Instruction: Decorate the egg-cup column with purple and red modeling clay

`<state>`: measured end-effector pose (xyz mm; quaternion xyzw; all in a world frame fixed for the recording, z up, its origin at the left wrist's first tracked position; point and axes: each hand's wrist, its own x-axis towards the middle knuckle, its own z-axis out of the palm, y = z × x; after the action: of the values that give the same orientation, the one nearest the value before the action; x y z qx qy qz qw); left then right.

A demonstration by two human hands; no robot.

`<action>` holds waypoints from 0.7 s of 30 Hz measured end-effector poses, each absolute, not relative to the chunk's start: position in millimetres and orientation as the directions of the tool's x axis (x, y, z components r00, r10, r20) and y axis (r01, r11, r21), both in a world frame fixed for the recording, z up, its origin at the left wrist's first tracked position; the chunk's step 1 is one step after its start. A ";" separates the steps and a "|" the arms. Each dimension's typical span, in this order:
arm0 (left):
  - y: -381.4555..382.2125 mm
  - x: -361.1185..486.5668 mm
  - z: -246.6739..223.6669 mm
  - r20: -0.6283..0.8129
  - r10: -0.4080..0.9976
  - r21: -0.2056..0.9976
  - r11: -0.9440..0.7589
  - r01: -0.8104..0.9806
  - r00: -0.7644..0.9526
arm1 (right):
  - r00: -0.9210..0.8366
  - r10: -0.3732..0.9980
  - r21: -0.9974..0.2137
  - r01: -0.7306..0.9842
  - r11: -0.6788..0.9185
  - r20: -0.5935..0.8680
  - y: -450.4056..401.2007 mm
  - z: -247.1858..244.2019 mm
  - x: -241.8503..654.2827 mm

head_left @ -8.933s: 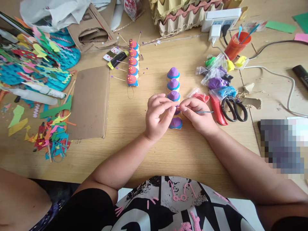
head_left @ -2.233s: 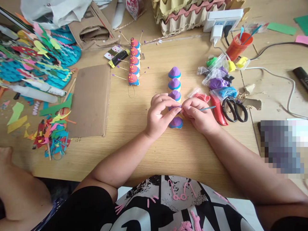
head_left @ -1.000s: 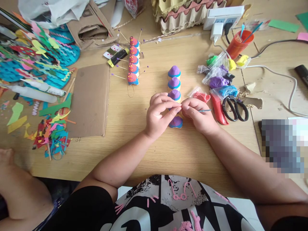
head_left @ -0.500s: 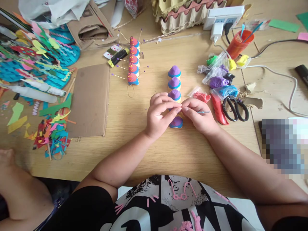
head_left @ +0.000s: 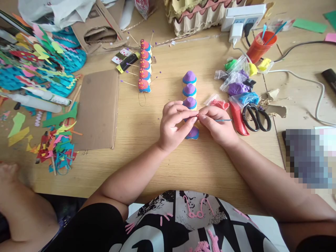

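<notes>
Taking the meeting hands as the centre of the clock, a patterned shirt (head_left: 181, 224) with pink trimmings lies at 6 o'clock, at the near edge of the worktop (head_left: 143, 176). Paper scraps (head_left: 61, 148) in many colours are heaped between 8 and 9 o'clock. The left hand (head_left: 173, 124) comes in from between 7 and 8, thumb and forefinger tips drawn close together; whether they pinch anything cannot be told, though a speck of red shows there. The right hand (head_left: 217, 125) comes in from between 4 and 5, its fingers curled and pinching a thin blue stick (head_left: 223, 120) that juts towards 3 o'clock. Beneath both hands, the row of purple-and-blue domes (head_left: 189, 102) runs from 6 to 12 o'clock, partly hidden by the fingers. Black-handled scissors (head_left: 258, 120) rest at 3, a cardboard sheet (head_left: 97, 110) at 9. A packet of red clay (head_left: 219, 104) sits at 2, with more clay packets (head_left: 237, 88) beyond. Between 10 and 11 stands a red-and-blue row (head_left: 144, 73) with little yellow faces. An orange cup (head_left: 259, 50) stands between 1 and 2, and egg trays (head_left: 201, 19) are stacked at 12
</notes>
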<state>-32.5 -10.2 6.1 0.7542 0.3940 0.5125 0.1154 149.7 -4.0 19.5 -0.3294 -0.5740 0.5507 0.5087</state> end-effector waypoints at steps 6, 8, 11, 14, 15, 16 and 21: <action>-11.5 -32.0 8.5 0.722 0.673 0.531 -0.690 0.492 0.164 | -0.243 0.942 -0.965 -0.177 0.191 0.231 -3.2 18.3 150.0; -12.0 -31.6 9.8 0.730 0.663 0.524 -0.701 0.484 0.168 | -0.236 0.943 -0.963 -0.185 0.194 0.235 -2.8 17.6 150.2; -12.2 -31.3 10.5 0.734 0.658 0.521 -0.704 0.483 0.168 | -0.234 0.943 -0.961 -0.195 0.194 0.238 -2.5 16.9 150.2; -12.0 -31.6 9.7 0.727 0.664 0.510 -0.693 0.510 0.175 | -0.236 0.942 -0.962 -0.191 0.196 0.239 -2.6 16.7 149.8; -12.0 -31.7 9.4 0.721 0.669 0.503 -0.685 0.527 0.181 | -0.236 0.942 -0.963 -0.187 0.195 0.237 -2.6 16.6 149.7; -12.1 -31.8 9.1 0.712 0.676 0.497 -0.675 0.546 0.188 | -0.237 0.943 -0.964 -0.182 0.194 0.234 -2.7 16.7 149.6; -12.4 -32.1 8.6 0.700 0.689 0.499 -0.660 0.561 0.188 | -0.237 0.944 -0.965 -0.182 0.189 0.230 -3.0 16.7 149.9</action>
<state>-32.1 -12.4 8.6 0.7681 0.4071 0.4900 0.0653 149.9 -3.0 16.7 -0.3341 -0.5700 0.5420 0.5193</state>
